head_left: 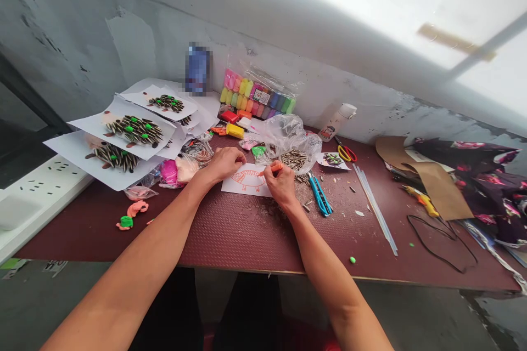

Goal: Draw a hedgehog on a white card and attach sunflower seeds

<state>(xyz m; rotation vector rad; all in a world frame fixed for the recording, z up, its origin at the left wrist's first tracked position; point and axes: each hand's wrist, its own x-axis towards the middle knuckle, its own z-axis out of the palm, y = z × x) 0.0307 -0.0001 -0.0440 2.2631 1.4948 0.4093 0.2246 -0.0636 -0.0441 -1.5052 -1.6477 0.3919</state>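
A white sheet of paper (230, 186) lies on the table in front of me. On it is an orange line drawing of an animal (248, 178) with a patterned back and short legs. My right hand (280, 182) is closed around an orange marker (276, 166), its tip at the drawing's right end. At the sheet's upper left edge rests my left hand (227, 163), fingers bent together and pressing on the paper. Just behind the right hand, a clear plastic bag (288, 134) holds striped sunflower seeds (293, 159), some spilled beside it.
Sheets with seed-covered hedgehogs (134, 130) are stacked at left, near a white power strip (45, 186). Coloured clay packs (259, 93) lean by the wall. Blue-handled cutters (320, 195), scissors (346, 152), glue sticks (375, 209) and a yellow glue gun (426, 204) lie at right.
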